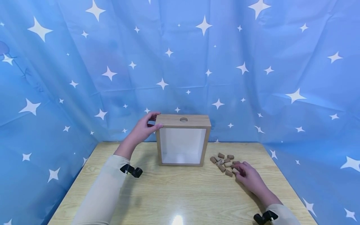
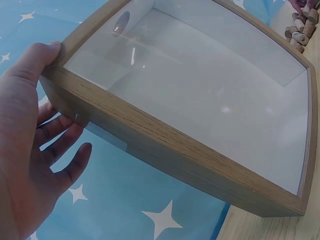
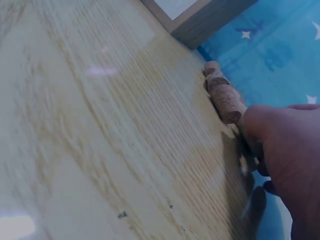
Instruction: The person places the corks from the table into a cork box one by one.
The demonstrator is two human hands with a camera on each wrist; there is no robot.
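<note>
A shadow box frame (image 1: 182, 122) of light wood stands upright on the table, with a clear front, a white back and a round hole in its top. My left hand (image 1: 144, 128) grips its upper left corner. In the left wrist view the thumb (image 2: 37, 60) lies on the front edge and the fingers reach along the side. To the right of the box lies a loose pile of wine corks (image 1: 221, 162). At the pile's near right edge my right hand (image 1: 250, 178) pinches a cork (image 1: 235, 171) between thumb and fingers, which partly hide it.
The wood-grain table (image 1: 180, 190) ends just behind the box, where a blue curtain (image 1: 185, 62) with white stars hangs around the back and sides. Each sleeved wrist wears a black camera mount (image 1: 131, 170).
</note>
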